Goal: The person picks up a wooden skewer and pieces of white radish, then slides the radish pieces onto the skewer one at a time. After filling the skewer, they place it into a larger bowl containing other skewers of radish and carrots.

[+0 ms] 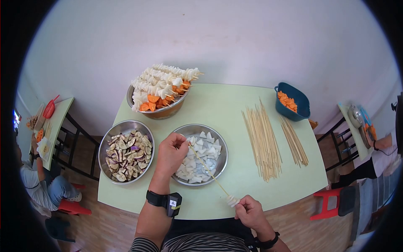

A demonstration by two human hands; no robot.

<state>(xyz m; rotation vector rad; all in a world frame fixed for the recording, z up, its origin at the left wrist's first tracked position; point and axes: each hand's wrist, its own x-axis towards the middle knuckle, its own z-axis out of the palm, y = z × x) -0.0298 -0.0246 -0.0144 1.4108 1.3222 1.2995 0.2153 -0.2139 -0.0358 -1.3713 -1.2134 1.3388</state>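
Left hand (172, 153): thumb and fingertips pinching the upper end of a thin, pale bamboo skewer (216, 180); can't tell whether a slice is caught there too. Right hand (251, 211): fingers curled in a pinch at the lower end, against a short stack of thin white vegetable slices (233, 201). Skewer slants between the two, over the near rim of a round, shiny steel bowl (226, 151) of loose white vegetable pieces (199, 157).

Risks, my judgement: the point could prick my left fingertips if I push hard; brittle slices may split if forced off-centre; a loose right grip could let the stack slide off.

Left of that bowl, a second round steel bowl (100, 153) of purple-edged eggplant slices (128, 155). Behind, a deeper steel bowl (166, 112) heaped with loaded white skewers (155, 84) over orange carrot pieces (153, 101). Right side of the pale green bench (235, 113): two bundles of bare bamboo sticks (263, 145), and a dark teal plastic basket (295, 114) with carrot slices (287, 101).

Writing: small white label (173, 203) on my left wrist device, one dark character, perhaps 左. No brand legible.
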